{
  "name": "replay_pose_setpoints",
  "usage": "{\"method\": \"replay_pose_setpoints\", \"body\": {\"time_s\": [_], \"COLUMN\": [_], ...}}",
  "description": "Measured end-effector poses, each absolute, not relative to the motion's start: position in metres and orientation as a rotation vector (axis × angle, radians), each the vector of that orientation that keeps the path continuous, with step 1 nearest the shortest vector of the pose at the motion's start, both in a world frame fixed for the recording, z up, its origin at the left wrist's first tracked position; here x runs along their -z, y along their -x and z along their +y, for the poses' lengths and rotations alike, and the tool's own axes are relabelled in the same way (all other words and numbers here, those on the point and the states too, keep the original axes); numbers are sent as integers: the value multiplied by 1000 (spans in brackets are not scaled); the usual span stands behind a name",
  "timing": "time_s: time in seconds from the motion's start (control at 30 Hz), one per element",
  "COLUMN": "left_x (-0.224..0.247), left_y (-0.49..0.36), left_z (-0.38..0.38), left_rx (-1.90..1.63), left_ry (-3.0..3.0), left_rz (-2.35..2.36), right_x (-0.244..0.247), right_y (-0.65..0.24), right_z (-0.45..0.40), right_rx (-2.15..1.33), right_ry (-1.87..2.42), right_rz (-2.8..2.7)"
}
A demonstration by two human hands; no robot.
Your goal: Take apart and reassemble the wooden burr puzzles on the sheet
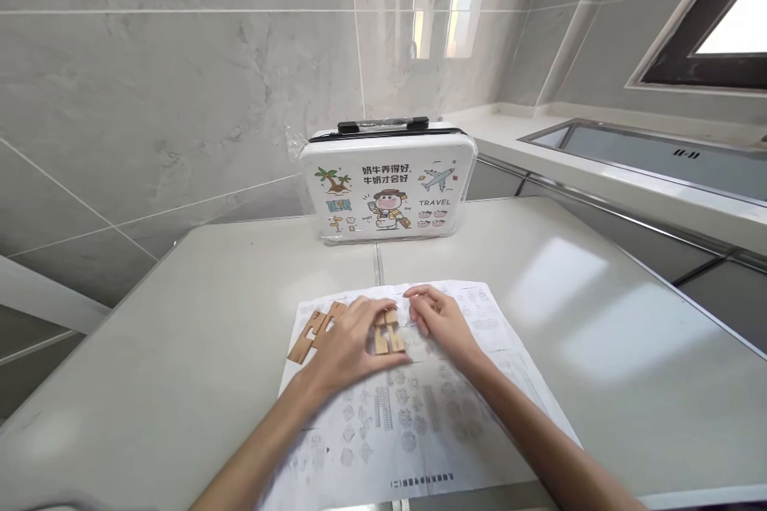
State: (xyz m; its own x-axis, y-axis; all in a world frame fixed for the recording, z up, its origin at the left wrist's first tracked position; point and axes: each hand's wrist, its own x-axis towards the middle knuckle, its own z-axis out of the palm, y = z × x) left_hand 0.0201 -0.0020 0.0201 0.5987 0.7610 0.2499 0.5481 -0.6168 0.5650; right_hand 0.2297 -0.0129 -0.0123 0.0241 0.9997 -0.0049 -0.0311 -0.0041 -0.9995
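My left hand (353, 343) curves around a small cluster of notched wooden puzzle pieces (389, 339), its thumb along the near side and its fingertips at the far side. Other flat wooden puzzle pieces (307, 335), one marked with a dark figure, lie just left of that hand and are partly covered by it. To the right of the cluster, my right hand (440, 323) is apart from it, fingers curled in and nothing visible in them. Both hands are over a printed sheet (413, 447) of small line drawings, which appears upside down.
A white hard case (389, 192) with cartoon prints and a black handle stands upright at the table's far side, wrapped in clear plastic. The pale table (197, 367) has a seam down its middle. A counter with a sink (653, 152) runs along the right; tiled wall rises behind.
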Motion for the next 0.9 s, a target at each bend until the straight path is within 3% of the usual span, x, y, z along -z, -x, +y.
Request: {"method": "replay_pose_setpoints", "body": {"time_s": [0.4,0.9], "left_x": [5,-30], "left_y": [-47,10], "left_z": [-9,9], "left_rx": [-510,-315], "left_ry": [-2492,-2615], "left_rz": [779,1018], "right_x": [14,17], "right_y": [-285,-270], "right_z": [-16,-39], "right_rx": [-1059,-906], "right_ry": [1272,1259], "right_rz": [-1370,-1941]}}
